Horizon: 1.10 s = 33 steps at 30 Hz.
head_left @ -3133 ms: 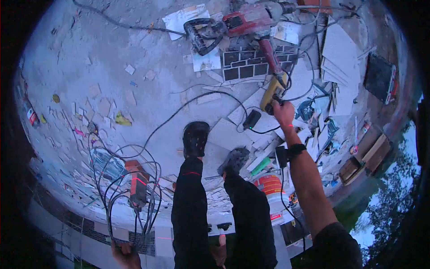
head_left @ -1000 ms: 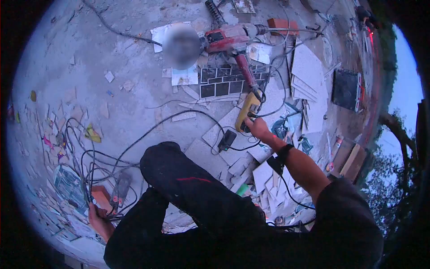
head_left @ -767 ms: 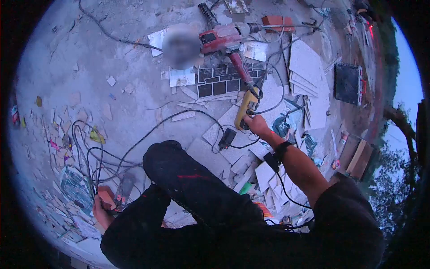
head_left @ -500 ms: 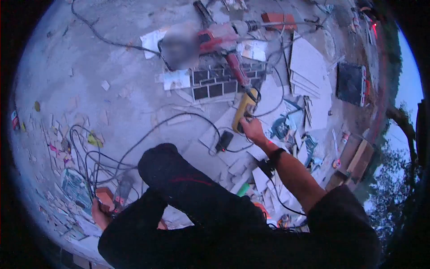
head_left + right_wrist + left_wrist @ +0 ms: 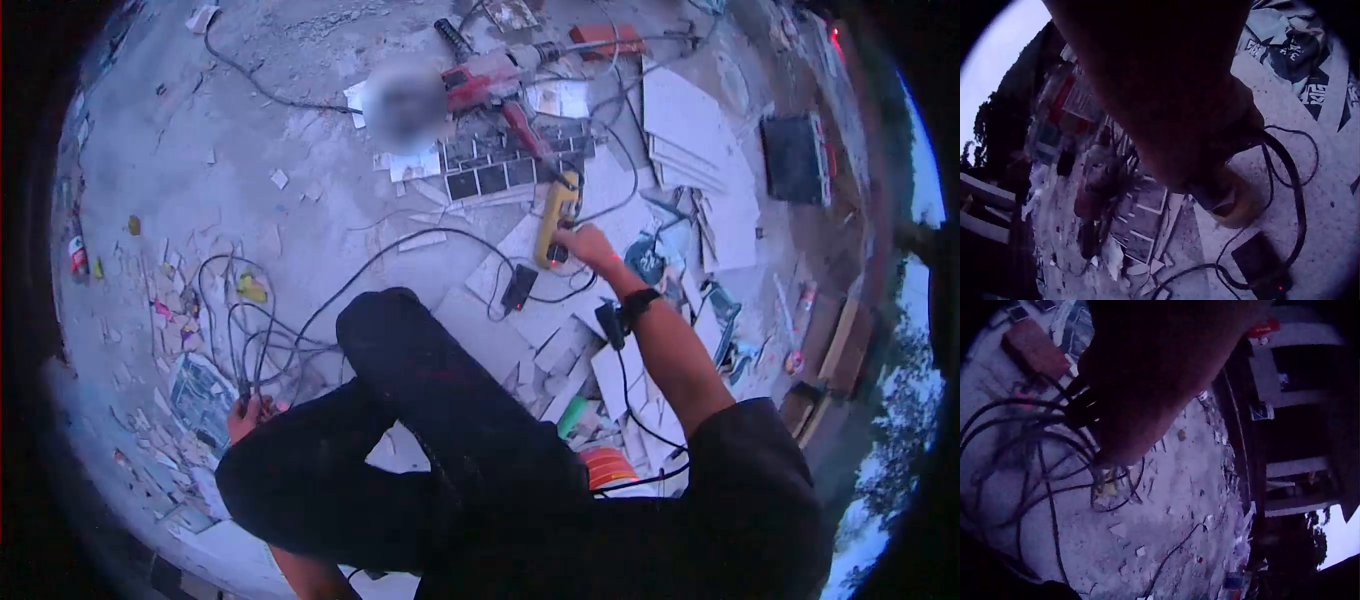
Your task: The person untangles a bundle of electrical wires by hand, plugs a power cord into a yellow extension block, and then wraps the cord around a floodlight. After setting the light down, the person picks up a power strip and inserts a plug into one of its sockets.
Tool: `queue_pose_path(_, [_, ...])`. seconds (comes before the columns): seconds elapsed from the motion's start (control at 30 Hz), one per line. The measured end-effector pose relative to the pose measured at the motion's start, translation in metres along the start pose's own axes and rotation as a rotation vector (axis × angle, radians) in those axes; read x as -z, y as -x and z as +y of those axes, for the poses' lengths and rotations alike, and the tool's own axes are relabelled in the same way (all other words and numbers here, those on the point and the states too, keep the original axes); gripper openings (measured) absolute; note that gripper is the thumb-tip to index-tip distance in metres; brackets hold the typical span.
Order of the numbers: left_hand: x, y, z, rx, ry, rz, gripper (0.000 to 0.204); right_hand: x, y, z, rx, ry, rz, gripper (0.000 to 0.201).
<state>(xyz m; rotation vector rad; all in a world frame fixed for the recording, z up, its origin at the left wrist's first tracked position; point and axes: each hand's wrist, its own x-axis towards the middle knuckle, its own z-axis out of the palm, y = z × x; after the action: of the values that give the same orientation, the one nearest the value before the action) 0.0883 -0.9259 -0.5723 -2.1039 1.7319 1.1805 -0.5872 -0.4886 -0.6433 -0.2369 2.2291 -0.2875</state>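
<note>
White capitals stand on the dark wrapper, right of the yellow device in the head view; one group looks like "KIT", the others cannot be made out. On the bucket, below the device there, lettering is unreadable.

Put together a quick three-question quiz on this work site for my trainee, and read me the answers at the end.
1. Which hand holds the thin, looped black cable?

2. Which of these is nearest the right hand?
A. The rectangular orange-red brick
B. The yellow elongated casing
C. The flat black case with a red edge

3. True or false: the small black rectangular box on the floor shows a lit red light.

Key
1. The left hand.
2. B.
3. True.
</note>
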Motion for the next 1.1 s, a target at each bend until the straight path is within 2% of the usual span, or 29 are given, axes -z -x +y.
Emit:
queue_pose_path(0.03, [0.013,-0.003,0.002,-0.16,-0.12,0.11,0.068,0.001,0.001,0.012,0.02,-0.1,0.009,0.068])
queue_pose_path(0.07, [0.037,0.015,0.039,-0.163,-0.187,0.082,0.071,0.003,0.008,0.015,-0.004,-0.128,0.058,0.057])
queue_pose_path(0.1, [0.059,0.04,0.083,-0.235,-0.213,0.063,0.069,0.009,0.019,0.015,-0.001,-0.148,0.067,0.057])
queue_pose_path(0.17, [0.085,0.093,0.177,-0.431,-0.152,0.029,0.06,0.033,0.041,0.008,-0.09,-0.477,-0.221,0.051])
queue_pose_path(0.2, [0.091,0.129,0.228,-0.555,-0.222,0.013,0.057,0.044,0.053,0.004,-0.071,-0.493,-0.212,0.051])
queue_pose_path(0.27, [0.086,0.165,0.299,-0.83,-0.234,0.061,0.053,0.055,0.082,0.002,-0.067,-0.765,-0.409,0.042])
queue_pose_path(0.33, [0.04,0.227,0.381,-0.967,-0.288,-0.009,0.051,0.058,0.105,0.003,-0.009,-0.859,-0.437,0.04])
queue_pose_path(0.37, [0.01,0.252,0.412,-1.023,-0.373,-0.067,0.051,0.059,0.113,0.006,0.034,-0.944,-0.46,0.039])
queue_pose_path(0.4, [-0.031,0.268,0.429,-1.101,-0.299,-0.109,0.05,0.06,0.119,0.012,0.028,-0.985,-0.498,0.035])
queue_pose_path(0.43, [-0.076,0.281,0.446,-1.104,-0.253,-0.273,0.05,0.06,0.127,0.016,0.046,-1.003,-0.489,0.035])
queue_pose_path(0.47, [-0.13,0.274,0.449,-1.137,-0.195,-0.392,0.05,0.061,0.139,0.021,0.067,-1.058,-0.501,0.034])
queue_pose_path(0.5, [-0.177,0.291,0.451,-1.086,-0.235,-0.504,0.05,0.062,0.149,0.026,0.089,-1.113,-0.508,0.034])
queue_pose_path(0.53, [-0.225,0.301,0.447,-0.923,-0.199,-0.679,0.052,0.062,0.155,0.032,0.119,-1.146,-0.539,0.034])
queue_pose_path(0.6, [-0.305,0.313,0.429,-0.561,-0.079,-0.861,0.07,0.063,0.164,0.043,0.127,-1.167,-0.557,0.034])
queue_pose_path(0.63, [-0.336,0.315,0.417,-0.398,0.074,-0.962,0.079,0.063,0.168,0.047,0.129,-1.165,-0.592,0.034])
queue_pose_path(0.67, [-0.356,0.326,0.412,-0.268,0.194,-1.063,0.069,0.062,0.172,0.049,0.154,-1.166,-0.569,0.038])
queue_pose_path(0.7, [-0.375,0.333,0.404,-0.271,0.186,-1.072,0.069,0.062,0.177,0.049,0.151,-1.174,-0.559,0.038])
queue_pose_path(0.73, [-0.392,0.338,0.395,-0.263,0.303,-1.111,0.061,0.065,0.183,0.048,0.197,-1.073,-0.501,0.041])
queue_pose_path(0.8, [-0.416,0.334,0.386,-0.23,0.439,-1.143,0.041,0.065,0.181,0.059,0.248,-0.907,-0.384,0.052])
queue_pose_path(0.83, [-0.42,0.331,0.383,-0.215,0.427,-1.154,0.041,0.064,0.179,0.063,0.229,-0.917,-0.383,0.052])
queue_pose_path(0.9, [-0.428,0.317,0.382,-0.245,0.441,-1.198,0.04,0.061,0.17,0.065,0.231,-0.835,-0.239,0.054])
queue_pose_path(0.93, [-0.428,0.314,0.385,-0.223,0.428,-1.161,0.037,0.067,0.172,0.061,0.2,-0.792,-0.196,0.056])
queue_pose_path(1.03, [-0.425,0.294,0.391,-0.247,0.434,-1.215,0.037,0.062,0.165,0.054,0.258,-0.739,-0.141,0.057])
queue_pose_path(1.1, [-0.427,0.285,0.39,-0.255,0.447,-1.239,0.035,0.061,0.164,0.047,0.213,-0.663,-0.185,0.056])
